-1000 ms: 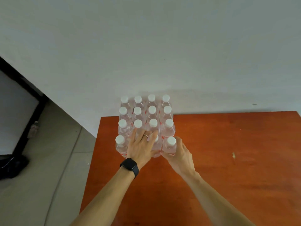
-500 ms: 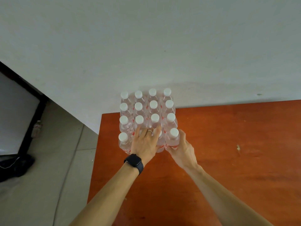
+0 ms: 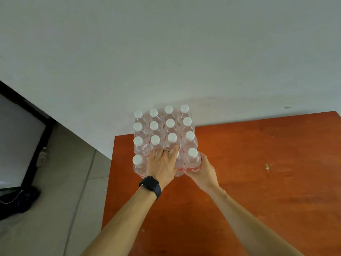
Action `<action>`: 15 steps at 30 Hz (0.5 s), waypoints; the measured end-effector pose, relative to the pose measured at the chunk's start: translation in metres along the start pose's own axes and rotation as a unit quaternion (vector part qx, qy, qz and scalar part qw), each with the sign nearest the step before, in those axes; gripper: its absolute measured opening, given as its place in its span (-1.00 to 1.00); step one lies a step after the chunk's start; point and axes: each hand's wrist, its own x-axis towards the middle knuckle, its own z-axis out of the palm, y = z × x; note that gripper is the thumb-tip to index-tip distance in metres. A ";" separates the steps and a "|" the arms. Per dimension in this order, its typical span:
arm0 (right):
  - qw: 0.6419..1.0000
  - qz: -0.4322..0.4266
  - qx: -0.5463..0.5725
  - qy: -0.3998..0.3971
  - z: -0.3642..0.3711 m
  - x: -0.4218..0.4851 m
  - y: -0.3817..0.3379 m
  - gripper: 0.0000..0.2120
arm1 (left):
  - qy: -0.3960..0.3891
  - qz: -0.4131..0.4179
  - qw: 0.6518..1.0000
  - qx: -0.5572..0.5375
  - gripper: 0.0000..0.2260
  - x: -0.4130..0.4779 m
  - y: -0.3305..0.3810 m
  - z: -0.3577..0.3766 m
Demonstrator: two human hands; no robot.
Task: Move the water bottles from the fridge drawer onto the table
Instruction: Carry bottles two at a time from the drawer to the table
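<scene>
Head: clear bottles [image 3: 172,123], wooden table [image 3: 258,163]

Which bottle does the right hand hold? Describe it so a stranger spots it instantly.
On the orange-brown wooden table, a block of clear plastic white-capped water bottles stands at the far left corner. In its nearest row, it is the rightmost bottle, the only one the right hand grips.

We are looking down from head height, facing the wall [image 3: 166,52], hovering close over the far-left corner of the table [image 3: 258,163].
</scene>
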 end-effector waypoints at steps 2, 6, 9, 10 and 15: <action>1.000 0.019 0.003 -0.025 -0.003 0.004 0.003 -0.17 | -0.008 -0.004 1.000 -0.001 -0.27 0.000 0.001 -0.004; 0.997 0.035 -0.035 -0.057 -0.018 0.002 0.005 -0.08 | -0.014 -0.008 1.000 -0.015 -0.30 0.002 0.005 -0.016; 0.996 0.045 -0.063 -0.053 -0.039 -0.010 0.001 -0.06 | -0.011 0.004 1.000 -0.010 -0.36 0.003 0.010 -0.026; 0.995 0.046 -0.070 -0.049 -0.047 -0.016 0.000 -0.11 | -0.007 0.008 1.000 -0.011 -0.35 0.003 0.012 -0.030; 0.994 0.023 -0.102 0.020 -0.107 -0.062 0.011 -0.35 | 0.023 0.046 0.998 -0.036 -0.41 0.007 0.041 -0.048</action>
